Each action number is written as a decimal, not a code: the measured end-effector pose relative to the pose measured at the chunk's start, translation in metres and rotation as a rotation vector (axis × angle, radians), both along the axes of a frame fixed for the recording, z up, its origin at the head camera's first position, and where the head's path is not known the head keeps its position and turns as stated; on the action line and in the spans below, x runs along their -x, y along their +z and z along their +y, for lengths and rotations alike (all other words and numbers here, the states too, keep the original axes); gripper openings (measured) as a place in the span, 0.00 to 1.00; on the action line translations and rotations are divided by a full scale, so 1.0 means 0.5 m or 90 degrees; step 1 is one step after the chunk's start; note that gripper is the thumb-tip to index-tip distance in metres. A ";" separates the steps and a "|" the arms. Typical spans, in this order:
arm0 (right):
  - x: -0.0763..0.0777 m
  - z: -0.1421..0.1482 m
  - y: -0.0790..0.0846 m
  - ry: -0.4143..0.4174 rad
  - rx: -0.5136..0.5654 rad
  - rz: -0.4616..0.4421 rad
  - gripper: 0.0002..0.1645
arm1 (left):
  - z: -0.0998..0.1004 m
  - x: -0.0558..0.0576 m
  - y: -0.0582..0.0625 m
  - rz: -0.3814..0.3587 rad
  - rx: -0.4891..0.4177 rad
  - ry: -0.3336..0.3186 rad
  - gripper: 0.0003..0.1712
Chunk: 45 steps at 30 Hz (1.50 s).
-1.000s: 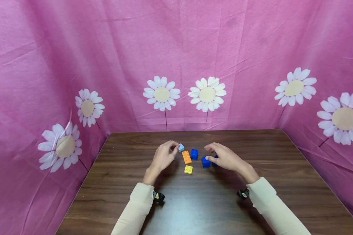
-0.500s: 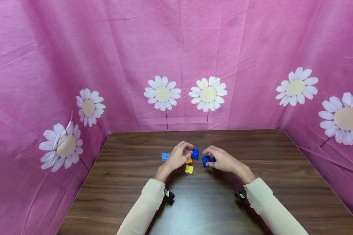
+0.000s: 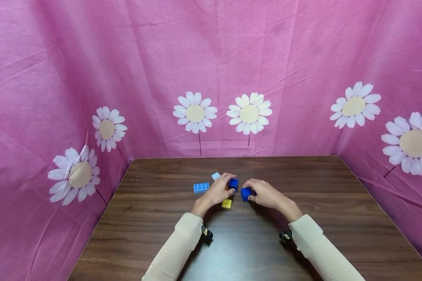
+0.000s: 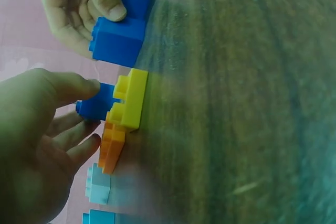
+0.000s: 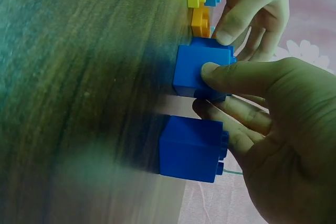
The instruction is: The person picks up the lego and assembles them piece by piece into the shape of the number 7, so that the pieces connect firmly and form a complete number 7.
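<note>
In the head view my left hand (image 3: 219,190) pinches a dark blue building brick (image 3: 233,185) between thumb and fingers. To its right my right hand (image 3: 266,194) grips a second dark blue brick (image 3: 246,194), its thumb on the near side. A third dark blue brick (image 5: 191,149) stands beside the right hand's fingers in the right wrist view; that hand hides it from the head camera. Partly covered by the left hand is an orange brick (image 4: 111,148). A flat yellow brick (image 3: 226,203) lies just in front of that hand.
A long light blue brick (image 3: 201,187) lies left of the left hand, and a pale blue brick (image 3: 215,176) sits behind it. All rest on a brown wooden table (image 3: 246,249). Pink cloth (image 3: 211,58) with printed daisies surrounds the back and sides.
My left hand has moved right from the pale blue brick, over the orange one, to the dark blue brick. My right hand has closed its fingers around its brick.
</note>
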State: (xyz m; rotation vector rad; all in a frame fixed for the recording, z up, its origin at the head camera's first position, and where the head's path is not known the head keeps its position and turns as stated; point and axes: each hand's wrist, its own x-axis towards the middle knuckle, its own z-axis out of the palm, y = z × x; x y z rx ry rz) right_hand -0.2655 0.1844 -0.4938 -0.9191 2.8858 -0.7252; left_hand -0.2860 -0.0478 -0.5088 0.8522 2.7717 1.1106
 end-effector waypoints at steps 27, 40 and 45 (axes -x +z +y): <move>0.005 0.002 -0.012 0.011 0.008 0.006 0.19 | 0.012 -0.004 -0.007 0.062 0.099 0.012 0.19; -0.012 0.013 0.024 -0.014 0.057 0.025 0.21 | 0.006 -0.021 -0.011 0.061 0.095 -0.006 0.20; -0.019 0.011 0.036 -0.017 0.070 0.034 0.22 | 0.002 -0.031 -0.010 0.058 0.069 -0.008 0.20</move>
